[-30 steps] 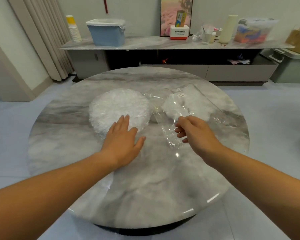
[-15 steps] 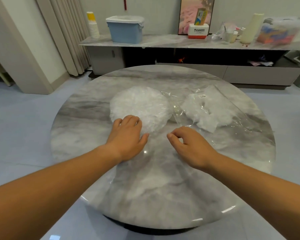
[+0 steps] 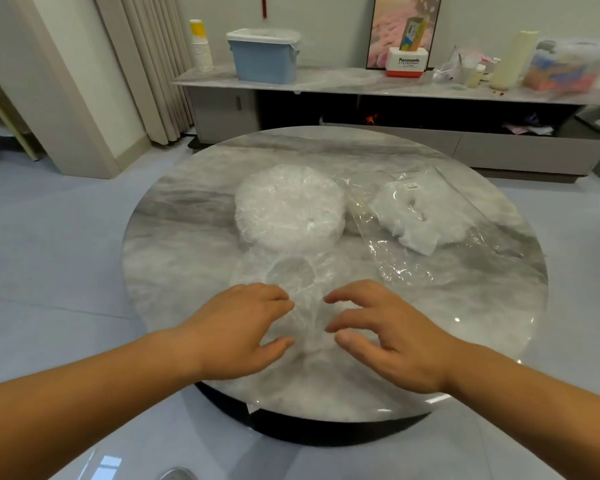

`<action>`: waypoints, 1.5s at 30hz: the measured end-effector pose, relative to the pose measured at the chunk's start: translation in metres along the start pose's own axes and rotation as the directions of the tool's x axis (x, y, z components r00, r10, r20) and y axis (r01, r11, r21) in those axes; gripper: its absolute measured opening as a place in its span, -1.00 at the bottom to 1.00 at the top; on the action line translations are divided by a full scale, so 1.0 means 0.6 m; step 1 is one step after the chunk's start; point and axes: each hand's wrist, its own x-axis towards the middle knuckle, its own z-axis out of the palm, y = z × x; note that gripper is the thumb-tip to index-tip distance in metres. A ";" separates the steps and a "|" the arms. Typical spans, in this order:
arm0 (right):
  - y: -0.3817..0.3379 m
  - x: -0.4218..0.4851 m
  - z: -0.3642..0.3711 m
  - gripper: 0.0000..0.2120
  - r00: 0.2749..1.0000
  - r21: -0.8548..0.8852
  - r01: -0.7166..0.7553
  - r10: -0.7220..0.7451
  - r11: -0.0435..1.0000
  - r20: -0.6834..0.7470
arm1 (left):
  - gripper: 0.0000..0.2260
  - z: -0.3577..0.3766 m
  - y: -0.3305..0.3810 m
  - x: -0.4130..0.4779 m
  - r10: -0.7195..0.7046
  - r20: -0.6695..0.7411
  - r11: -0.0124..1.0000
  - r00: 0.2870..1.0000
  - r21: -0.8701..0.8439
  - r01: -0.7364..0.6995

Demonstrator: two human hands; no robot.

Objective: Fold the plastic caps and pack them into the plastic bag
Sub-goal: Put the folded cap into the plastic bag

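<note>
A round stack of white plastic caps (image 3: 288, 206) sits mid-table. One thin clear plastic cap (image 3: 291, 273) lies spread flat just in front of the stack. My left hand (image 3: 243, 327) rests on its near edge, with thumb and curled fingers pinching the film. My right hand (image 3: 388, 334) hovers beside it with fingers spread and bent, their tips at the cap's near right edge. To the right lies the clear plastic bag (image 3: 388, 261), holding a bundle of folded white caps (image 3: 420, 216) under a small label.
Everything lies on a round grey marble table (image 3: 187, 237) over a glossy floor. Behind stands a low sideboard (image 3: 361, 83) with a blue lidded bin (image 3: 264, 55), paper cups (image 3: 200, 46), a Panasonic box (image 3: 407, 62) and clutter.
My left hand has pulled one cap off the stack toward me. My right hand let go of the bag and moved in to the cap's near edge. The view shifted left.
</note>
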 end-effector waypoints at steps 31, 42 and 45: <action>-0.065 -0.058 0.019 -0.27 0.954 0.092 -0.170 0.141 0.981 0.263 | -0.51 0.054 0.035 -0.032 -0.125 0.036 0.903 0.991 -0.409 0.129; -0.052 0.007 0.027 -0.62 0.965 0.160 -0.223 0.195 0.961 0.176 | -0.81 0.055 0.009 -0.021 -0.435 -0.072 0.727 0.898 -0.617 0.302; -0.032 0.028 0.038 -0.47 0.967 -0.013 -0.179 0.179 0.984 0.182 | -0.83 0.054 -0.001 -0.009 -0.536 -0.043 0.718 0.843 -0.549 0.429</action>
